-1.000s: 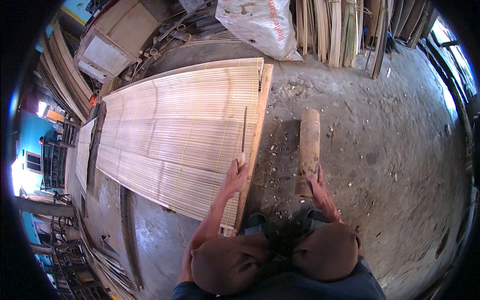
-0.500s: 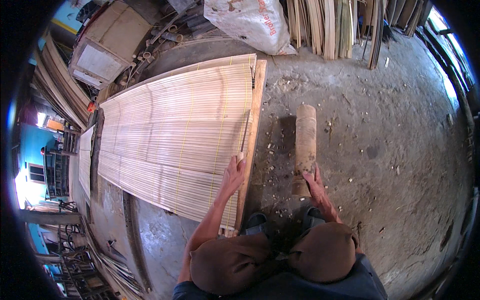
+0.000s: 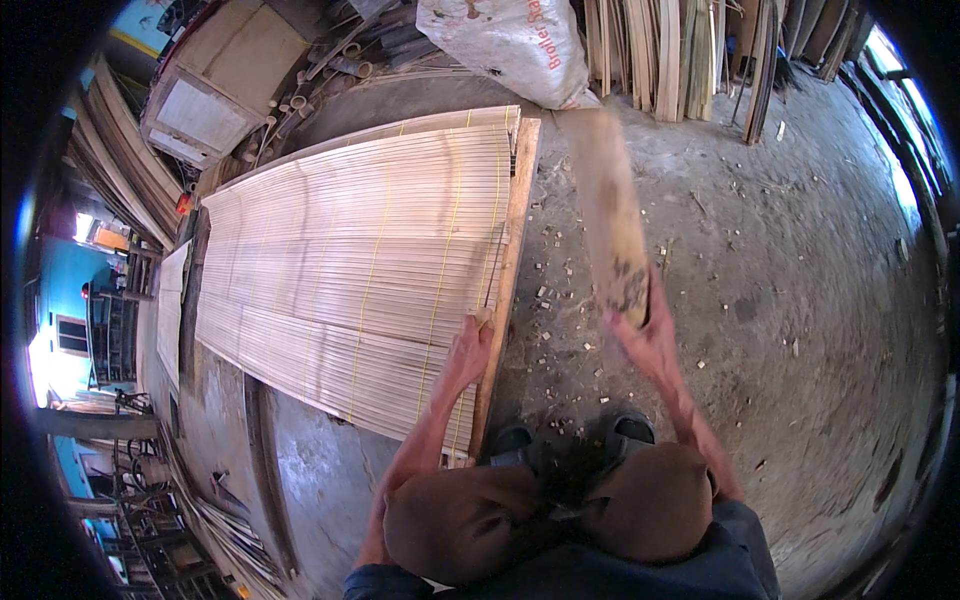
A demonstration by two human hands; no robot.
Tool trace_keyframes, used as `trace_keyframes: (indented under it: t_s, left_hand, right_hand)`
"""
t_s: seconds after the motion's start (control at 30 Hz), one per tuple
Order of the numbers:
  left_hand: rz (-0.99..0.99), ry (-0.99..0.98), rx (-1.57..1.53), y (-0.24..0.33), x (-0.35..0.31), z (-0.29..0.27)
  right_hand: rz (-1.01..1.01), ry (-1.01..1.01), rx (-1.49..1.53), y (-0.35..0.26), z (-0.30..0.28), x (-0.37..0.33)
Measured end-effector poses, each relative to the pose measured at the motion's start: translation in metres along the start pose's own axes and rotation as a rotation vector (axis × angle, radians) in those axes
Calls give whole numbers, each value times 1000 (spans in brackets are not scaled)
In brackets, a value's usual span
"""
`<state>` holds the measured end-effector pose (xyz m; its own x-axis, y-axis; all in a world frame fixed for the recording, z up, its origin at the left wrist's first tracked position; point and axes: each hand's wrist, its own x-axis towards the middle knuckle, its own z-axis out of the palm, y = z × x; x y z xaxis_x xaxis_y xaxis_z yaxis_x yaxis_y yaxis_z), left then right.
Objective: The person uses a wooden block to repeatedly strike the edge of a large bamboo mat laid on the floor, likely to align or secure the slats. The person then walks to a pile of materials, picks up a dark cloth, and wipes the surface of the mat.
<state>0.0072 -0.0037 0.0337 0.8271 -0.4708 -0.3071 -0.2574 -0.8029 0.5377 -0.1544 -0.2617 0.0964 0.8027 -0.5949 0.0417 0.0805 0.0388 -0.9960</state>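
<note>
A wide mat of pale narrow slats (image 3: 330, 240), tied with yellow cords, lies on the left with its right edge over a wooden board (image 3: 520, 190). My left hand (image 3: 468, 352) is closed around the wooden handle of a knife (image 3: 491, 280). The thin blade points away from me along the mat's right edge. To the right, my right hand (image 3: 650, 338) grips the lower end of a thick brown bamboo piece (image 3: 610, 190), raised off the floor. Motion blurs its far end, and dark spots mark it near my fingers.
Small cut slat ends (image 3: 590, 347) are strewn over the concrete floor (image 3: 780, 280). A white sack (image 3: 510, 50) and upright wooden strips (image 3: 665, 55) stand at the back. A large wooden box (image 3: 225, 75) sits at the far left. My sandalled feet (image 3: 632, 430) are close to the board.
My right hand has lifted the bamboo piece from low beside my feet, up and away from me. My left hand and the knife stay almost in place at the mat's edge.
</note>
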Motion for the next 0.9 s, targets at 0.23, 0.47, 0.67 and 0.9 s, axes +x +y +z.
trace_keyframes:
  t_s: [0.23, 0.47, 0.67, 0.9]
  left_hand:
    - [93, -28, 61, -14, 8, 6]
    - [29, -3, 108, -20, 18, 22]
    - [-145, -55, 79, 8, 6, 24]
    - [-52, 62, 75, 3, -6, 21]
  right_hand:
    - [-668, 355, -108, -149, 29, 123]
    - [189, -452, -696, 95, 2, 58]
    - [174, -324, -318, 92, -15, 24]
    - [197, -207, -23, 92, -13, -15]
